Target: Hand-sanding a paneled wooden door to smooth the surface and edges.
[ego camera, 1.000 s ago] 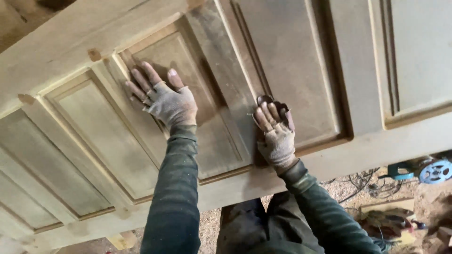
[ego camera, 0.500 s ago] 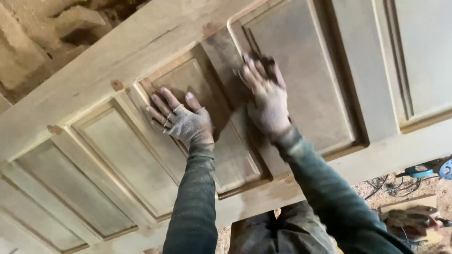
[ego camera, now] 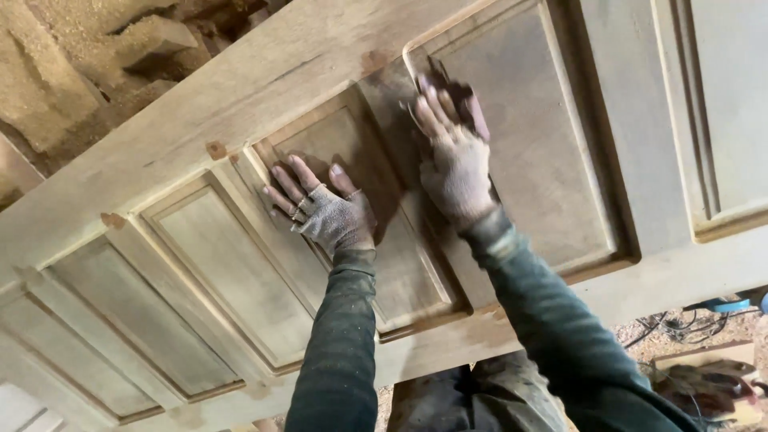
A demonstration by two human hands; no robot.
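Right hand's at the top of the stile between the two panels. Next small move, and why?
Probably draw the right hand and its dark sanding piece back down the stile; it sits near that strip's upper end, while the left hand lies flat on the panel.

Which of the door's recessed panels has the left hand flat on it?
The left hand lies on the middle panel, between the lower-left panels and the larger panel beside the right hand.

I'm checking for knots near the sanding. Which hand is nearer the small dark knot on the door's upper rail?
Left. The left hand lies flat just below-right of the knot; the right hand presses farther right, on the stile.
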